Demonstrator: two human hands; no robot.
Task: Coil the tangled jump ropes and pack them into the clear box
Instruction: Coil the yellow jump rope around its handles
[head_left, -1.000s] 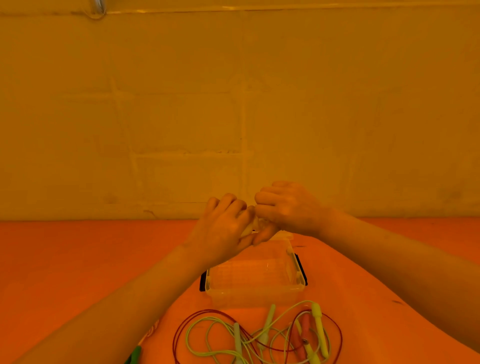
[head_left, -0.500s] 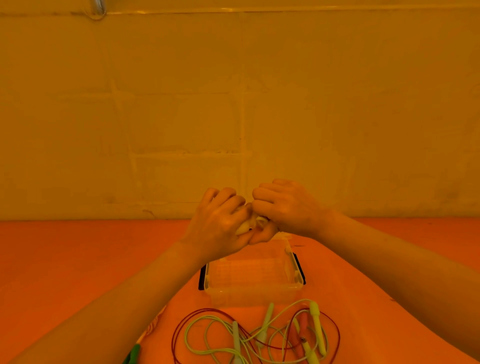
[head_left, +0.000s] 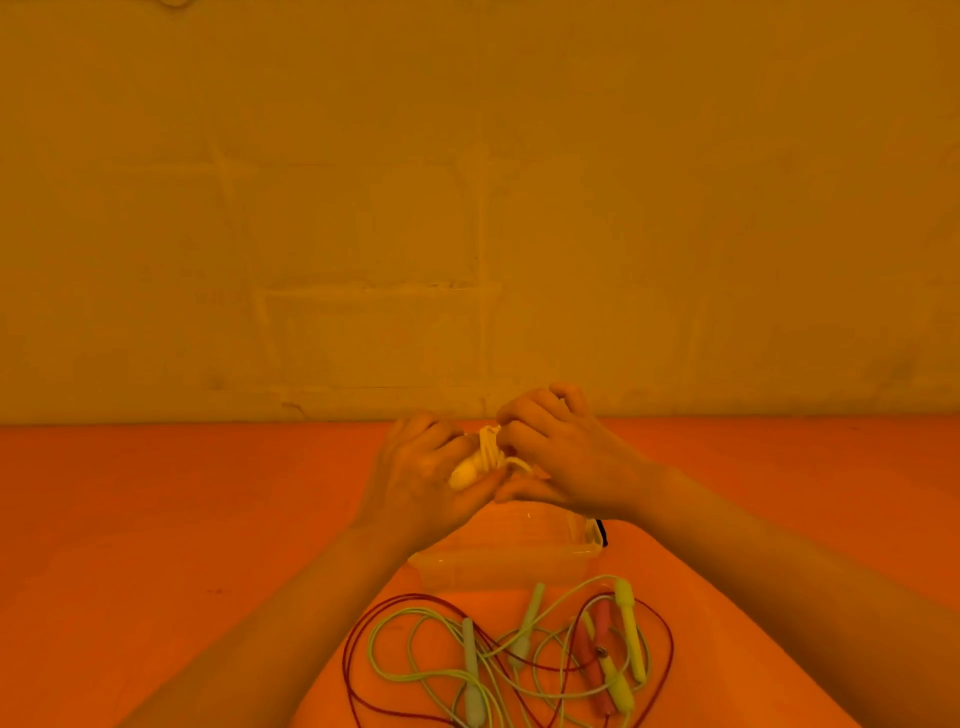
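A pale block wall (head_left: 467, 208) fills the far half of the view, above an orange table (head_left: 156, 519). Near the middle of the table sits the clear box (head_left: 498, 566), its far part hidden behind the hands. At the near edge, just beside the box, lie the tangled jump ropes (head_left: 519, 660), pale green and dark red cords with green, yellow and pink handles. Above the box, the left hand (head_left: 421, 483) grips a pale yellow coiled rope (head_left: 480, 457) by what seems to be its handles, fingers curled round it. The right hand (head_left: 561, 457) pinches the cord wound about the bundle, fingers curled.
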